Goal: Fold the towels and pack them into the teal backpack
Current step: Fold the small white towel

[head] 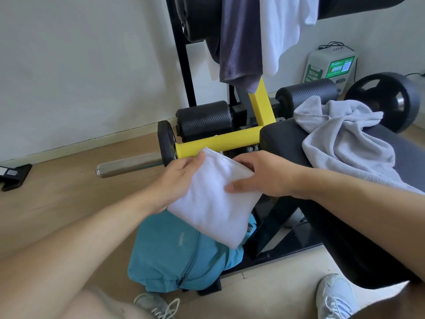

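A folded white towel (213, 201) hangs in the air above the teal backpack (174, 252), which stands on the floor beside the bench frame. My left hand (177, 180) grips the towel's left edge, thumb on top. My right hand (264, 176) holds its right side, thumb pressed on the front and fingers behind. A crumpled grey towel (345, 139) lies on the black bench pad (282, 141). A dark purple towel (241, 42) and another white towel (282, 31) hang from the machine above.
A yellow and black gym machine (230, 139) with foam rollers stands behind the bag. A steel bar (128, 166) with a weight plate sticks out to the left. A dumbbell (386, 100) and a green charging box (331, 67) are at the right. My shoes (335, 298) are on the wooden floor.
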{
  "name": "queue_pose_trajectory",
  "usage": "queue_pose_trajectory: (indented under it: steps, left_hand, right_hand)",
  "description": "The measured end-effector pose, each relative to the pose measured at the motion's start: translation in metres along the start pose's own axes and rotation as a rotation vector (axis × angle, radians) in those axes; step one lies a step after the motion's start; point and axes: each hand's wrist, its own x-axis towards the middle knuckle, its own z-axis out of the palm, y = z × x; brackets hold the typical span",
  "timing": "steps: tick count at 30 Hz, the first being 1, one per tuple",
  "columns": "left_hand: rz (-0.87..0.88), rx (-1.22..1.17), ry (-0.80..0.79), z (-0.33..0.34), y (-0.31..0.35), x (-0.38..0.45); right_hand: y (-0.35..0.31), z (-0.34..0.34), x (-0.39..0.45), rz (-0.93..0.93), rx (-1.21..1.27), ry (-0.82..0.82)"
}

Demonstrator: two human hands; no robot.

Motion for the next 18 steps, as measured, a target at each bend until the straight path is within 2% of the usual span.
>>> queue_pose_trajectory:
  steps: [3,5,8,12,15,18]
  left_hand:
    - [-0.028,-0.052,-0.026,-0.001,0.001,0.0]
    - [-0.074,-0.111,-0.127,-0.003,0.003,-0.001]
    - [-0.167,-0.07,-0.271,-0.006,0.0,-0.006]
    - [-0.202,-0.226,-0.195,-0.008,0.004,-0.008]
    - [-0.193,-0.396,-0.126,-0.013,0.01,-0.009]
    - [-0.228,-0.461,-0.115,-0.016,0.007,-0.006]
  right_hand:
    - [0.001,-0.005,0.001,0.043,0.115,-0.014]
    - [0.001,-0.007,-0.001,0.045,0.187,-0.021]
    - [0.001,-0.007,-0.003,0.005,0.278,0.014]
    - [0.005,-0.008,0.003,0.019,0.65,0.129]
    - [0.004,-0.01,0.006,0.124,0.907,-0.003]
    - [0.009,-0.007,0.007,0.214,0.93,-0.21]
